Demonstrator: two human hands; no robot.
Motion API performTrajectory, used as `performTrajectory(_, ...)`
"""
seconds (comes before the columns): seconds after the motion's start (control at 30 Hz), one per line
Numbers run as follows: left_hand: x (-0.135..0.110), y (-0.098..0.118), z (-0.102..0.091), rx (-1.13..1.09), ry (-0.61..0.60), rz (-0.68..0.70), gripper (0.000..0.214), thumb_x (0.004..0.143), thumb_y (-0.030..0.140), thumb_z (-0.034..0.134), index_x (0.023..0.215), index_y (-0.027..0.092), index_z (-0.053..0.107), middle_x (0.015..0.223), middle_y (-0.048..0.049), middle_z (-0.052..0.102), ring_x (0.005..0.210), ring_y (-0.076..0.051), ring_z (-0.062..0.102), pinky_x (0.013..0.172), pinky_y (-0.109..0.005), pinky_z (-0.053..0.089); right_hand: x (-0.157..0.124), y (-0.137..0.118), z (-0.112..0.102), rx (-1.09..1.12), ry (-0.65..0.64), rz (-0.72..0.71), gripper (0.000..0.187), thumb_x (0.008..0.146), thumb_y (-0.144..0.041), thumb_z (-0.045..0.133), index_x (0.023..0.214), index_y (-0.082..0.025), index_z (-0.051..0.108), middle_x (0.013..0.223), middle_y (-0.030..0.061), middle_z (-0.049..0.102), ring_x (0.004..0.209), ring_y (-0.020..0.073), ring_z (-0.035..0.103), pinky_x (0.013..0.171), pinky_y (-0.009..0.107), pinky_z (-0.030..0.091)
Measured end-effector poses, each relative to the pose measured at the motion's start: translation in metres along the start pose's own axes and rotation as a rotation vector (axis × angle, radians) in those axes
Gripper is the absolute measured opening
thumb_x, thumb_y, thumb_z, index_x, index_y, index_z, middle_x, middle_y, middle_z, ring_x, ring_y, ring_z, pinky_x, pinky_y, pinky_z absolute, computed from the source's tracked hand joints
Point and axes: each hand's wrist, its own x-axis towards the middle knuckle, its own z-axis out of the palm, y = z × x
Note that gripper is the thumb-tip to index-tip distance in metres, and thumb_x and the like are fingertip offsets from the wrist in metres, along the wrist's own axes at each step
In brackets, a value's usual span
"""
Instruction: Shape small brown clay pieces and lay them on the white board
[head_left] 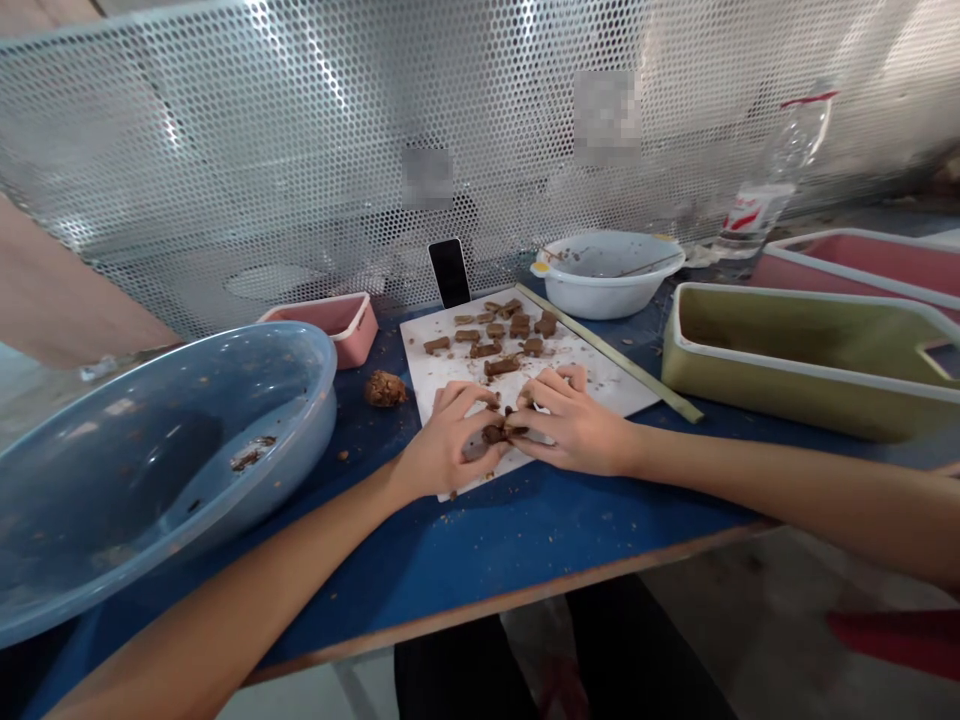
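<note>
Over the near part of a white board (424,350), my left hand (459,435) and my right hand (562,420) meet with curled fingers. Between their fingertips is a small dark brown lump (493,434), gripped from both sides; its kind is not clear, and the fingers partly cover it. Just beyond my hands lies a short brown piece (501,367) like a cut root or stem. Several similar brown chunks (519,326) are spread over the far half of the board, among dark crumbs.
A big blue basin (300,390) stands left, near a brown clump (385,389) and a pink bin (352,330). A phone (449,272) leans on the perforated metal screen (337,180). Right are a bamboo strip (622,360), white bowl (604,293), green bin (787,385) and bottle (757,205).
</note>
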Motion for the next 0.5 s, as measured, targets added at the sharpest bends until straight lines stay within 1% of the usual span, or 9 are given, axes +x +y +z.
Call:
performTrajectory(0.07,0.0,-0.001,0.001,0.001,-0.002,-0.017,0.013,0.106,0.033,0.072,0.111,0.022,0.075,0.128,-0.0112,0.069,0.126,-0.031,0.056,0.11,-0.051,0.044,0.0,0.002,-0.001,0.016,0.0,-0.002,0.021,0.113,-0.031,0.063,0.105,-0.019,0.077,0.1,0.0085,0.062,0.099,0.0249,0.051,0.087,0.041,0.035)
performTrajectory(0.2,-0.001,-0.001,0.002,-0.004,0.0,-0.026,0.014,0.108,0.035,0.07,0.11,0.023,0.076,0.128,-0.0107,0.07,0.126,-0.031,0.055,0.109,-0.052,0.045,-0.002,0.005,-0.002,0.069,-0.001,-0.01,0.021,0.113,-0.033,0.063,0.107,-0.018,0.077,0.103,0.0093,0.063,0.099,0.0248,0.05,0.086,0.04,0.039)
performTrajectory(0.27,-0.001,0.0,0.001,-0.005,0.004,-0.025,0.013,0.108,0.033,0.068,0.109,0.023,0.075,0.128,-0.0108,0.07,0.126,-0.031,0.055,0.109,-0.053,0.045,-0.003,0.006,-0.002,0.091,0.013,-0.008,0.02,0.113,-0.033,0.064,0.108,-0.019,0.076,0.103,0.0089,0.062,0.099,0.0245,0.051,0.086,0.04,0.039)
performTrajectory(0.37,-0.001,0.002,-0.001,0.012,0.012,-0.033,0.009,0.104,0.026,0.066,0.103,0.022,0.074,0.128,-0.0112,0.069,0.126,-0.031,0.055,0.11,-0.053,0.046,-0.003,0.007,-0.005,0.128,0.048,0.011,0.017,0.113,-0.034,0.064,0.108,-0.021,0.075,0.101,0.0066,0.062,0.098,0.0233,0.053,0.087,0.04,0.038)
performTrajectory(0.43,-0.002,0.002,-0.002,0.027,0.017,-0.043,0.007,0.101,0.023,0.066,0.099,0.022,0.072,0.128,-0.0117,0.068,0.126,-0.032,0.055,0.111,-0.054,0.046,-0.002,0.01,-0.01,0.135,0.062,0.032,0.015,0.112,-0.035,0.065,0.11,-0.024,0.075,0.103,0.0059,0.063,0.098,0.0229,0.055,0.089,0.041,0.038)
performTrajectory(0.5,-0.002,0.002,-0.003,0.039,0.02,-0.052,0.006,0.101,0.023,0.065,0.098,0.022,0.071,0.129,-0.0123,0.068,0.126,-0.033,0.055,0.109,-0.054,0.046,-0.001,0.017,-0.022,0.102,0.053,0.067,0.014,0.112,-0.035,0.064,0.111,-0.025,0.075,0.106,0.0072,0.064,0.101,0.0245,0.056,0.091,0.043,0.039)
